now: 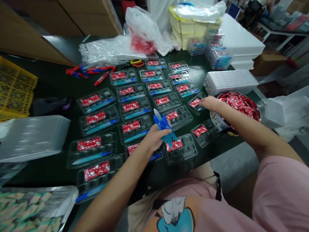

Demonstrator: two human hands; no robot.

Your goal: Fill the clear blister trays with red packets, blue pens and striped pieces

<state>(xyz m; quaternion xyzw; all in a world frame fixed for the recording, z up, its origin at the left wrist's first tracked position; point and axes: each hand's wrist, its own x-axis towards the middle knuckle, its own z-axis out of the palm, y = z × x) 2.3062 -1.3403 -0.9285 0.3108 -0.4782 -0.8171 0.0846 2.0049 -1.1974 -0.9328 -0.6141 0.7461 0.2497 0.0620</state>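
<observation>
Two bare hands are over a dark tabletop (55,83) covered with rows of clear trays (135,109). The left hand (153,138) is closed in a fist around a bundle of blue tools (165,127). The bundle stands up and fans out above the fingers (158,129), directly over the trays nearest the person. The right hand (210,103) is palm down, well apart from the left, with its fingertips at the edge of an outer tray (201,98) that contains a red packet (194,103). A small blue piece shows just beneath those fingertips; it may be one more tool, but the view is too blurred to confirm. Whether these fingers pinch anything cannot be determined. Just behind the right wrist stands a metal bowl (217,120) filled with red packets. Most trays beyond the left fingers carry a red packet and a blue tool. Loose red and blue tools (89,71) lie far beyond the left fingers, near crumpled plastic bags (145,35).
</observation>
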